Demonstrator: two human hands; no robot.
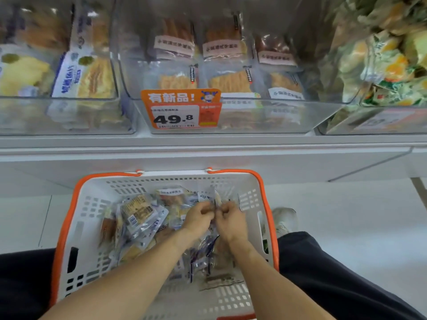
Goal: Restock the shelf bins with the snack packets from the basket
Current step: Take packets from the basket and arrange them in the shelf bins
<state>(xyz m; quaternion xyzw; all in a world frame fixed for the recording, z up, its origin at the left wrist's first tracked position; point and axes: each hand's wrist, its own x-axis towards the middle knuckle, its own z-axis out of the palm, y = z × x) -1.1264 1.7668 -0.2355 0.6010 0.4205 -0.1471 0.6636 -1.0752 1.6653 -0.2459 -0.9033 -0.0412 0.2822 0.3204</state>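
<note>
Both hands are working over the basket (76, 229), which is sitting between the person's knees just below the shelf (208, 153). The left hand (198, 219) and right hand (228, 221) are meeting at the basket's far side, fingers curled and pinching the same clear packet (216, 197), probably to lift it free of the loose pile (138, 218) lying at the basket's left and middle. The bins (231, 116) are standing directly above the basket, open-topped and partly filled, so a packet pulled up here is likely travelling only a short way.
</note>
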